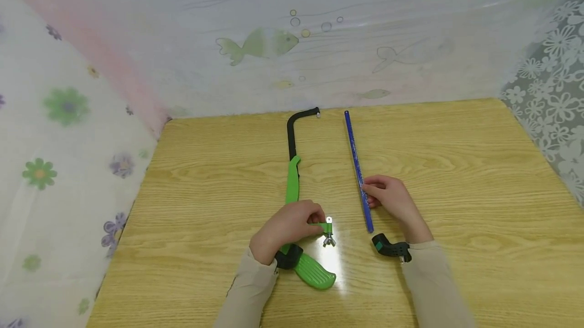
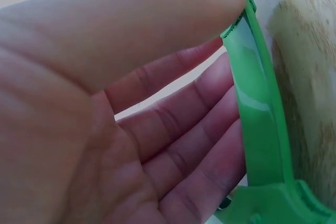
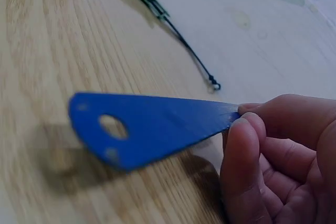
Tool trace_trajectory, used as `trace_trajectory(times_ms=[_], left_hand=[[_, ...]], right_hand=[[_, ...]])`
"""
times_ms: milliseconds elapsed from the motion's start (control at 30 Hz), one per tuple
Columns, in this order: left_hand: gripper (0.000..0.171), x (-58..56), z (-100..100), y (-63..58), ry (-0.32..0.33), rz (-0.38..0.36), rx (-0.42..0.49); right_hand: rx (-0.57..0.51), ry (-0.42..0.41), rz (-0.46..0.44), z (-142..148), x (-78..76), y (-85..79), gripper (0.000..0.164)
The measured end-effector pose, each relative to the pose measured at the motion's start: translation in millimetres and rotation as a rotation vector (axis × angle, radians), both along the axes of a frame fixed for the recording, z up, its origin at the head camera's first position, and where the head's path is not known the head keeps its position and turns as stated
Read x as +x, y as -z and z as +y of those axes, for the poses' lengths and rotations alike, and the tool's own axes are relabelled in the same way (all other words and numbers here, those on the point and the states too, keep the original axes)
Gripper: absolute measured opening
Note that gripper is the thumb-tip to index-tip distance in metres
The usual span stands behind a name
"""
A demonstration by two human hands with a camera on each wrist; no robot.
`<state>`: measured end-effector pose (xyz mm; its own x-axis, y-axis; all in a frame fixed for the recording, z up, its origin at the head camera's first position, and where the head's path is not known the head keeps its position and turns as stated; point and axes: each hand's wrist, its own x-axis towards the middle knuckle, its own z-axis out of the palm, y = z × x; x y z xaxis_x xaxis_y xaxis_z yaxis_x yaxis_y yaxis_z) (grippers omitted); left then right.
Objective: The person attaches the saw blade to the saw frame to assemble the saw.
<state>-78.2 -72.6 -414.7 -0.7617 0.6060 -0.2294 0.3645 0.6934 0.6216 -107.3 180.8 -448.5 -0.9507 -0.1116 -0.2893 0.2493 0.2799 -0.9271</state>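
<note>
- Near, on table: green saw frame, pinched in left hand beside wing nut, likely for steadiness.
- Right of frame: blue blade, in right hand's closed fingertip pinch, probably to leave holed end free.
- Farthest: black arm, hooking bladeward.

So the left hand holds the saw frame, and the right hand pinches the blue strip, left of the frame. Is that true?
Almost: in the head view, the blue strip is to the right of the saw frame, not the left. The left hand does hold the frame, and the right hand pinches the strip.
</note>
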Motion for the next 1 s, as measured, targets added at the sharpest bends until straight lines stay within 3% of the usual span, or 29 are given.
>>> trace_trajectory(times_ms=[500,767,1000], left_hand=[[0.011,-2.3,1,1.4,0.001,-0.006,-0.010],[0.011,-3.3,2,6.0,0.000,0.011,0.000],[0.010,-3.2,1,5.6,0.004,0.016,0.000]], right_hand=[[-0.082,0.038,-0.025,-12,-17.6,0.0,0.031],[-0.083,0.073,-0.021,-22,-35.4,2.9,0.031],[-0.095,0.092,-0.010,-30,-35.6,3.2,0.031]])
